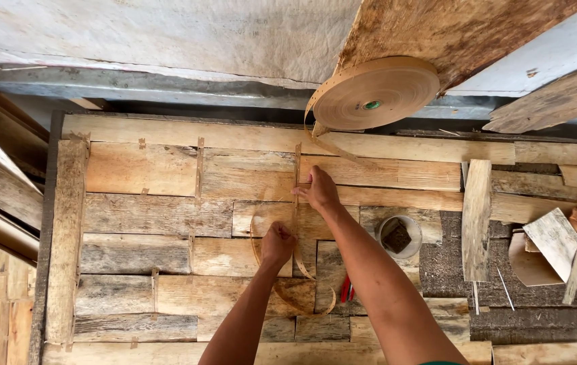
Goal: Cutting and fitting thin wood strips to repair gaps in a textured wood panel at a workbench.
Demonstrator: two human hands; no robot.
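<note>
Soft, even daylight, sharp across most of the frame

Light is diffuse and bright enough to show wood grain clearly on the veneer panel point(167, 223); shadows are faint, with a darker band under the ledge along the panel's top edge. The tape roll point(375, 92) is evenly lit, without glare. Both forearms are crisp, with no motion blur. Straight boards bow slightly toward the edges, a wide-angle effect.

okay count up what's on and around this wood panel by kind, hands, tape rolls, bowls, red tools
Hands: 2, left and right, both on the loose tape strip
Brown tape roll: 1
Round bowl: 1
Red-handled tool: 1
Total: 5
</note>
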